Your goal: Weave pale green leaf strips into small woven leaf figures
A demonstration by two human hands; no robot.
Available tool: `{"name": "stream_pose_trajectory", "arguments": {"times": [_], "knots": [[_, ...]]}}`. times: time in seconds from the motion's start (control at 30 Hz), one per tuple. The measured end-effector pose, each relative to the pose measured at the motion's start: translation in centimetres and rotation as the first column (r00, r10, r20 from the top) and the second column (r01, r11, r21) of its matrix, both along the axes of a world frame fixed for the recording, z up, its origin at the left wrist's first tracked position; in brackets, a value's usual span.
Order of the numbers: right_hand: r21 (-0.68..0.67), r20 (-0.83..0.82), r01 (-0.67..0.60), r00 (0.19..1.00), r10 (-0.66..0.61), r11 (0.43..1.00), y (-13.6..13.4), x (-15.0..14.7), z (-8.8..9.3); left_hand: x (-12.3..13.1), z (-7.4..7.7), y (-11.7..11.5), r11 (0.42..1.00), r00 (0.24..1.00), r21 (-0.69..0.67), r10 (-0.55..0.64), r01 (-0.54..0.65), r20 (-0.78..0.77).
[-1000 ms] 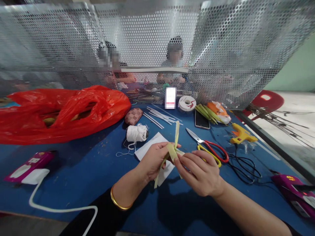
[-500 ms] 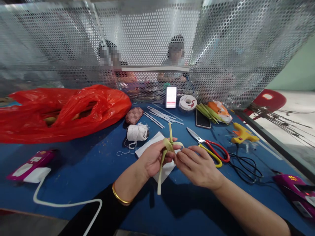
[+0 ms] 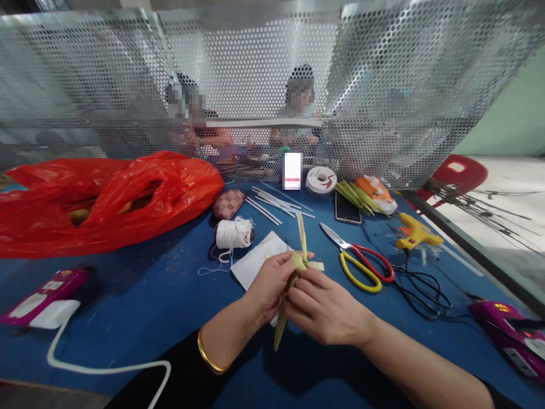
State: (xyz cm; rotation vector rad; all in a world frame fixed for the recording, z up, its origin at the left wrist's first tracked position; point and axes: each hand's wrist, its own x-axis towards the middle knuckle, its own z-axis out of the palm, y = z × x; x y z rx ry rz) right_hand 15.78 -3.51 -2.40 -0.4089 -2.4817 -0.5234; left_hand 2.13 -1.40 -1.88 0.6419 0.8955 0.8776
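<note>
A pale green leaf strip (image 3: pixel 302 234), folded and crossed over itself, is held between my two hands above a white paper sheet (image 3: pixel 251 262). One end points up, one sticks out to the right and another hangs below. My left hand (image 3: pixel 271 287) is closed, pinching the folded part from the left. From the right, my right hand (image 3: pixel 326 307) is closed on the same piece, its fingertips meeting the left ones. The fingers hide much of the fold. Scissors (image 3: pixel 353 253) with red and yellow handles lie open to the right of my right hand.
White string on a spool (image 3: pixel 234 233), a checkered pouch (image 3: pixel 229 204) and white strips (image 3: pixel 279 203) lie beyond my hands. A red plastic bag (image 3: pixel 179 176) fills the left. A yellow glue gun (image 3: pixel 419 232), its cable, more green leaves (image 3: pixel 360 197) and a phone (image 3: pixel 347 209) are rightward.
My right hand has moved left, closer against the left hand, and now covers more of the folded strip. The lower end has swung and the right end shows flatter.
</note>
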Motion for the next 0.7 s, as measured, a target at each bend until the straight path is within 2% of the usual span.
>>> {"name": "stream_pose_trajectory", "arguments": {"times": [0.07, 0.1, 0.17, 0.2, 0.27, 0.33, 0.4, 0.47, 0.57, 0.7], "knots": [[-0.080, -0.212, -0.008, 0.977, -0.009, 0.997, 0.0, 0.5, 0.2, 0.2, -0.2, -0.2, 0.999, 1.000, 0.047, -0.014, 0.015, -0.025], [-0.146, -0.341, 0.013, 0.938, -0.063, 0.989, 0.1, 0.7, 0.3, 0.3, -0.2, -0.3, 0.997, 0.998, 0.070, -0.035, 0.038, -0.044], [-0.342, -0.565, 0.075, 0.780, -0.269, 0.937, 0.4, 1.2, 0.4, 0.4, 0.0, -0.4, 0.990, 0.992, 0.103, -0.087, 0.097, -0.094], [-0.469, -0.626, 0.081, 0.672, -0.395, 0.880, 0.7, 1.3, 0.4, 0.5, 0.1, -0.5, 0.987, 0.988, 0.114, -0.095, 0.108, -0.118], [-0.705, -0.628, -0.014, 0.477, -0.614, 0.709, 1.4, 1.5, 0.3, 0.5, 0.4, -0.6, 0.988, 0.987, 0.128, -0.070, 0.089, -0.145], [-0.832, -0.551, -0.197, 0.390, -0.738, 0.518, 2.1, 1.4, 0.1, 0.4, 0.7, -0.5, 0.989, 0.989, 0.142, -0.030, 0.051, -0.147], [-0.869, -0.471, -0.354, 0.381, -0.795, 0.345, 2.5, 1.3, 0.0, 0.4, 0.7, -0.5, 0.988, 0.990, 0.153, -0.001, 0.023, -0.144], [-0.863, -0.421, -0.451, 0.389, -0.820, 0.229, 2.7, 1.3, 0.0, 0.3, 0.7, -0.4, 0.987, 0.990, 0.163, 0.033, -0.010, -0.136], [-0.849, -0.380, -0.510, 0.411, -0.829, 0.137, 2.8, 1.4, 0.3, 0.1, 0.7, -0.2, 0.982, 0.989, 0.183, 0.080, -0.056, -0.125], [-0.836, -0.329, -0.549, 0.472, -0.818, 0.020, 3.0, 1.7, 0.7, -0.1, 0.9, -0.3, 0.979, 0.995, 0.202, -0.022, 0.042, -0.098]]}}
